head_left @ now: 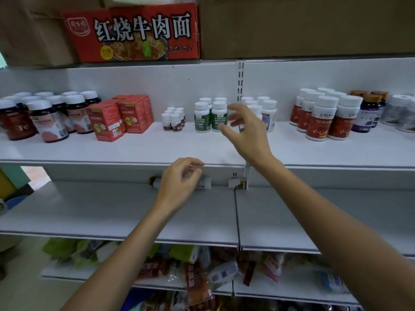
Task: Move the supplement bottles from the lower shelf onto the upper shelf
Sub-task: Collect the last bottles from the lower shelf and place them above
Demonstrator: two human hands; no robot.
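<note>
Supplement bottles (205, 184) lie on their sides at the very back of the white lower shelf (89, 209), against the rear panel, with another bottle (232, 183) just right of them by the shelf joint. The left hand (179, 182) hangs in front of the first bottles with loosely curled fingers and nothing visibly in its grasp; whether it touches them cannot be told. The right hand (247, 131) is raised over the upper shelf (146, 149), fingers spread and holding nothing, just beside the upright green-labelled bottles (211, 118). The same shelf carries small white-capped bottles (174, 118), red boxes (121, 117) and dark jars (45, 117) to the left, and red-labelled bottles (325, 117) and purple bottles (368, 113) to the right. A slotted upright (240, 79) divides the white back panel. Above stand a red printed carton (134, 32) and brown cardboard boxes (303, 25); below the lower shelf lie blurred snack packets (197, 274).
</note>
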